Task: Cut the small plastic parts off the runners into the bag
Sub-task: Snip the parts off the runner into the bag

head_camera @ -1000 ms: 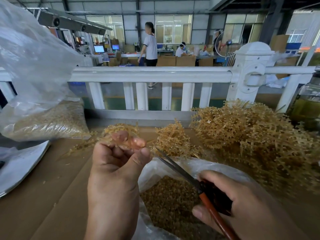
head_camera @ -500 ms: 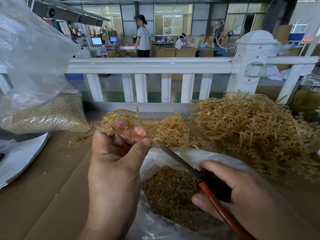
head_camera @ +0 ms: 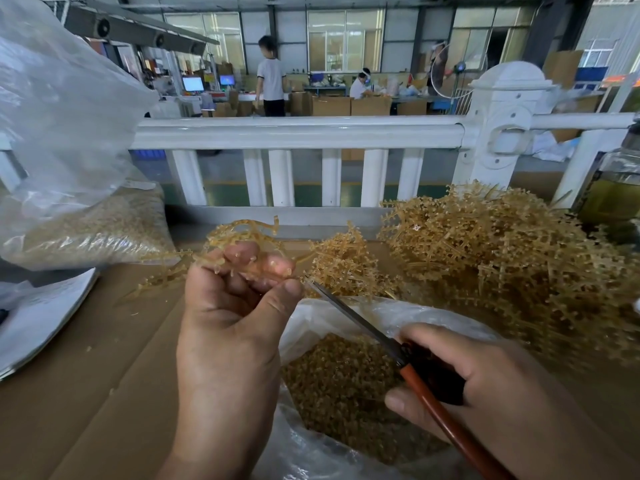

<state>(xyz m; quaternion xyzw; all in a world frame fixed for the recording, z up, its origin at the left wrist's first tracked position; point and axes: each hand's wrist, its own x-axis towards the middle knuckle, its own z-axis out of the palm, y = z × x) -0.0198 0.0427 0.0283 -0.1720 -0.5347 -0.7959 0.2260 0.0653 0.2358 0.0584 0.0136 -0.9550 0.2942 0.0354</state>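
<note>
Dim indoor light, bright daylight from far windows [head_camera: 346, 39], wide-angle bending at edges, soft blur throughout

- Runner [head_camera: 242, 232]: I read it as amber plastic, translucent, faintly glossy, studded with small nubs.
- Pile of runners [head_camera: 502, 258]: same amber plastic, bristly as a mass.
- Scissors [head_camera: 360, 323]: blades I take for dark metal with a dull sheen; handles red-brown, smooth, glossy.
- Bag [head_camera: 308, 452]: thin clear plastic film, crinkled, shiny at the folds.
- Small parts [head_camera: 339, 386] inside: amber plastic, granular.
- Tabletop [head_camera: 104, 393]: brown cardboard, matt, creased.
- Railing [head_camera: 298, 133]: white, smooth, glossy; plastic or painted metal, I cannot tell.
- Jar [head_camera: 613, 192]: looks like clear glass.
</note>
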